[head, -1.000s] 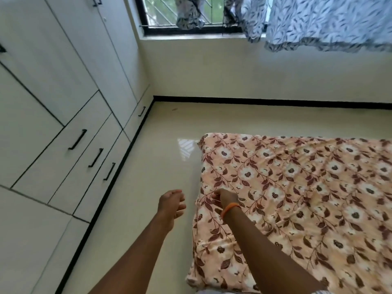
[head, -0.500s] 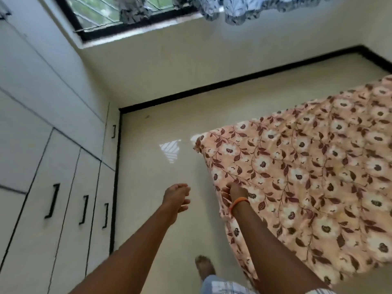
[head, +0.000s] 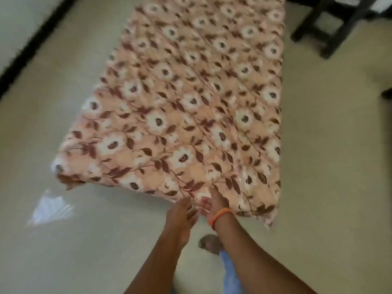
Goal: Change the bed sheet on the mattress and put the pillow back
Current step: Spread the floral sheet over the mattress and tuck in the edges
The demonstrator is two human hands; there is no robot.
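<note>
Right hand [head: 214,205] with orange wristband [head: 219,216], grip pinching the near edge of the floral sheet [head: 191,102], left hand [head: 180,215] beside it, fingers spread, fingertips touching the same edge, mattress on the floor [head: 328,166]

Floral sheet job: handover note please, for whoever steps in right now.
Right hand: grips the near edge of the sheet; orange band on that wrist.
Left hand: fingers straight, beside the right hand at the same edge; the frame is too blurred to show whether it touches the cloth.
Sheet: spread lengthwise over the mattress on the floor, mildly wrinkled. Near left corner looks bunched.
Done: floral sheet covers the top.
Left: probably smooth and tuck the near edge and corners, then put the pillow back. No pillow in view.
</note>
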